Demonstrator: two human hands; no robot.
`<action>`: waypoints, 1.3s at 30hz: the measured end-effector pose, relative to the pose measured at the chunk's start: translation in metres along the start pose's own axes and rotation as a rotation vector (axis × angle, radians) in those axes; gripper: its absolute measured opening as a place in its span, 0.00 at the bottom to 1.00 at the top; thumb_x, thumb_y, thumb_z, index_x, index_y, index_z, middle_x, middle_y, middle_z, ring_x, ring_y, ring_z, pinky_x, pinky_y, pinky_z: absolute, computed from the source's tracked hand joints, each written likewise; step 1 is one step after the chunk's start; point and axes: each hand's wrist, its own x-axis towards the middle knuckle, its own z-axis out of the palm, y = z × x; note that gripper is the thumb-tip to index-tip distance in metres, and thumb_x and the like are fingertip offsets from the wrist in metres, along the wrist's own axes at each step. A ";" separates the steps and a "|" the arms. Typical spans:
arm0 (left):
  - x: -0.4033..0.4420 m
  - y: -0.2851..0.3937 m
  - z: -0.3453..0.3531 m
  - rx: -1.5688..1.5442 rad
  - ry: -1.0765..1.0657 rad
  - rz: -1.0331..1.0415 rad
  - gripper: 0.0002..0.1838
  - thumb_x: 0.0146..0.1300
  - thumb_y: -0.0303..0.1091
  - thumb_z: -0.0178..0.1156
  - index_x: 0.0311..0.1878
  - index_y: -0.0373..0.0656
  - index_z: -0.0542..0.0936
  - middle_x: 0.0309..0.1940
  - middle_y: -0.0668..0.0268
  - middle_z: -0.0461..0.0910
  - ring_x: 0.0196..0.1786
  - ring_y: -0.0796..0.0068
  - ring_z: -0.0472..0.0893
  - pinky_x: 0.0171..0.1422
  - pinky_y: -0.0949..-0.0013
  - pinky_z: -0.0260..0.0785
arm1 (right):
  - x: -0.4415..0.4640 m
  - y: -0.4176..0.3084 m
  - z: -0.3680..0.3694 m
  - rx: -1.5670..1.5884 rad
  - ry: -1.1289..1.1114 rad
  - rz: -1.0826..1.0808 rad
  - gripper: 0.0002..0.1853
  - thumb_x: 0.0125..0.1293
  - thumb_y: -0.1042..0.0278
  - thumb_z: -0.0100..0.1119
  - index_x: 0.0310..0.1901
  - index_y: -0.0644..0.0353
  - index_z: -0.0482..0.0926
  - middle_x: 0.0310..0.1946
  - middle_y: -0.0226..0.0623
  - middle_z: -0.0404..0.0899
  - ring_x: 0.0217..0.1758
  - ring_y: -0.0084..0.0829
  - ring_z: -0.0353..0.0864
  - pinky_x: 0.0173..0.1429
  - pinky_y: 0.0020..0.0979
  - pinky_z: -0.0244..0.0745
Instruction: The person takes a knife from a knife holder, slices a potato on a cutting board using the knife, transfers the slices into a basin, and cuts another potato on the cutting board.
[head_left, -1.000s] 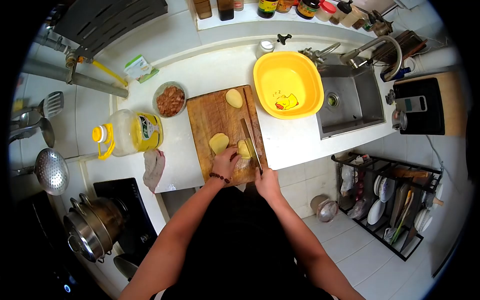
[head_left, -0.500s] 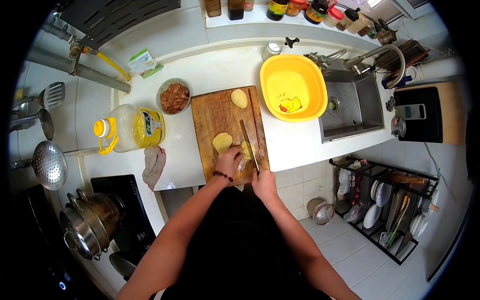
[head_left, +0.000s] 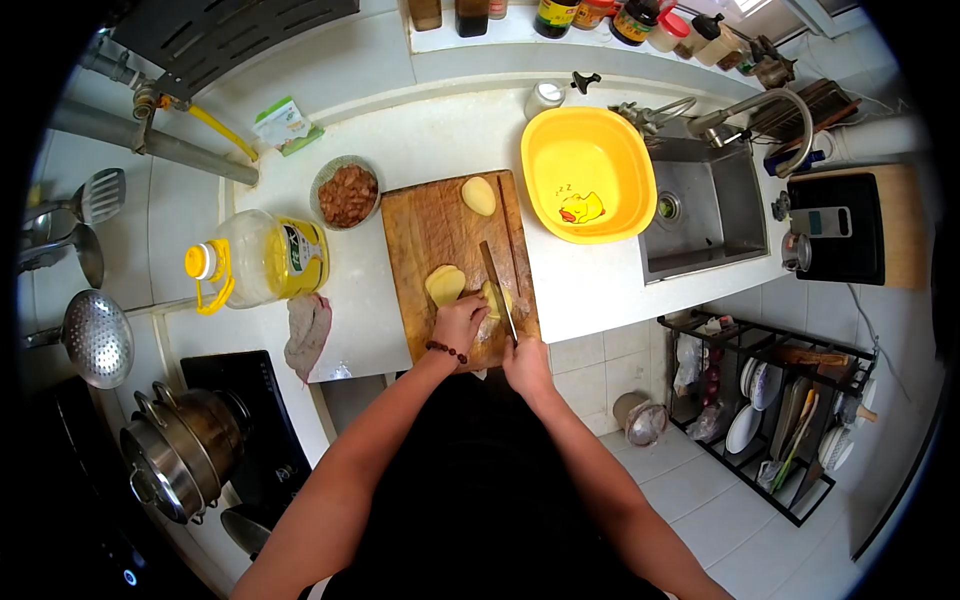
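Observation:
On a wooden cutting board (head_left: 430,225), my right hand (head_left: 527,365) is wrapped round the handle of a kitchen knife (head_left: 492,270), its blade pointing away from me. Against the blade's left side lies a pale yellow potato piece (head_left: 491,298), partly hidden by my fingers and the knife. My left hand (head_left: 460,324), with a dark beaded bracelet at the wrist, holds that piece with closed fingertips. Overlapping potato slices (head_left: 444,284) lie just beyond the left hand. Near the board's far edge sits a larger peeled potato piece (head_left: 479,196).
Left of the board are a bowl of minced meat (head_left: 347,193), a large oil bottle (head_left: 270,258) and a greyish cloth (head_left: 308,335). A yellow basin (head_left: 586,150) stands at right beside the sink (head_left: 700,245). Pots (head_left: 175,450) occupy the hob at lower left.
Hardly anything differs. Both hands, the knife and the potato pieces keep nearly the same places; the whole view has shifted very slightly.

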 end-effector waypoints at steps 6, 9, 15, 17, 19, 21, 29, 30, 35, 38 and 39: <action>0.001 0.005 -0.004 0.020 -0.056 -0.019 0.10 0.64 0.27 0.73 0.45 0.32 0.88 0.47 0.49 0.89 0.52 0.55 0.89 0.55 0.62 0.82 | -0.002 -0.001 0.007 0.023 0.011 0.067 0.09 0.72 0.73 0.58 0.36 0.71 0.83 0.29 0.65 0.81 0.37 0.66 0.83 0.40 0.56 0.79; 0.005 0.004 -0.004 0.014 -0.051 -0.009 0.09 0.63 0.27 0.73 0.45 0.33 0.88 0.46 0.48 0.89 0.52 0.54 0.89 0.55 0.61 0.82 | 0.005 0.007 0.017 -0.032 0.018 0.055 0.09 0.71 0.74 0.57 0.36 0.71 0.83 0.29 0.65 0.81 0.37 0.66 0.83 0.41 0.57 0.79; 0.002 0.005 -0.003 -0.025 0.004 0.002 0.10 0.63 0.27 0.73 0.45 0.33 0.88 0.46 0.49 0.89 0.48 0.52 0.89 0.53 0.60 0.81 | 0.003 0.014 0.020 -0.031 -0.009 0.039 0.08 0.69 0.75 0.57 0.38 0.72 0.82 0.31 0.66 0.82 0.39 0.66 0.83 0.44 0.56 0.80; 0.001 0.006 -0.005 -0.015 0.011 0.021 0.09 0.63 0.27 0.71 0.45 0.35 0.87 0.46 0.51 0.88 0.46 0.49 0.88 0.52 0.59 0.81 | 0.004 0.010 0.016 -0.018 -0.013 0.073 0.08 0.69 0.75 0.58 0.38 0.72 0.82 0.31 0.65 0.82 0.39 0.66 0.83 0.44 0.56 0.79; 0.000 0.005 -0.006 -0.036 0.003 -0.019 0.09 0.63 0.27 0.71 0.45 0.35 0.86 0.46 0.51 0.88 0.46 0.50 0.88 0.52 0.59 0.81 | 0.003 0.002 0.007 0.011 -0.002 0.080 0.10 0.71 0.72 0.58 0.38 0.72 0.83 0.30 0.64 0.82 0.38 0.66 0.84 0.42 0.55 0.79; -0.005 0.002 -0.005 -0.059 -0.014 -0.065 0.10 0.63 0.27 0.72 0.46 0.35 0.86 0.45 0.51 0.88 0.46 0.51 0.89 0.51 0.60 0.82 | -0.003 -0.004 -0.001 0.039 0.007 0.095 0.12 0.72 0.69 0.59 0.37 0.72 0.84 0.28 0.64 0.81 0.37 0.65 0.84 0.40 0.54 0.79; -0.011 -0.004 -0.005 -0.116 0.043 -0.099 0.10 0.61 0.25 0.72 0.46 0.35 0.87 0.39 0.52 0.89 0.42 0.56 0.90 0.47 0.64 0.82 | -0.011 -0.027 -0.013 0.030 0.115 -0.043 0.11 0.73 0.71 0.60 0.39 0.73 0.83 0.24 0.63 0.80 0.31 0.63 0.83 0.34 0.52 0.77; -0.010 -0.004 -0.006 -0.117 0.044 -0.099 0.10 0.61 0.25 0.72 0.46 0.35 0.87 0.39 0.52 0.89 0.42 0.56 0.90 0.47 0.64 0.82 | -0.011 -0.025 -0.010 0.030 0.115 -0.044 0.11 0.73 0.71 0.60 0.39 0.73 0.83 0.24 0.63 0.80 0.31 0.63 0.83 0.34 0.52 0.77; -0.008 -0.006 -0.002 -0.084 -0.020 -0.189 0.14 0.60 0.26 0.75 0.49 0.36 0.88 0.40 0.52 0.90 0.44 0.65 0.92 0.49 0.67 0.84 | -0.011 -0.021 0.002 -0.011 0.084 -0.014 0.11 0.71 0.71 0.60 0.37 0.74 0.83 0.24 0.64 0.80 0.32 0.64 0.83 0.36 0.54 0.78; -0.007 -0.008 0.001 -0.077 -0.005 -0.184 0.14 0.60 0.26 0.75 0.49 0.36 0.88 0.40 0.51 0.90 0.43 0.64 0.92 0.49 0.66 0.83 | -0.012 -0.024 0.003 -0.017 0.086 0.014 0.11 0.71 0.72 0.60 0.36 0.75 0.83 0.26 0.65 0.80 0.34 0.65 0.83 0.38 0.55 0.79; -0.007 -0.007 0.002 -0.078 -0.005 -0.184 0.14 0.60 0.26 0.75 0.49 0.36 0.88 0.40 0.51 0.90 0.43 0.64 0.92 0.49 0.66 0.83 | -0.012 -0.026 0.002 -0.018 0.086 0.015 0.11 0.71 0.72 0.60 0.36 0.75 0.83 0.26 0.65 0.80 0.34 0.65 0.83 0.38 0.55 0.79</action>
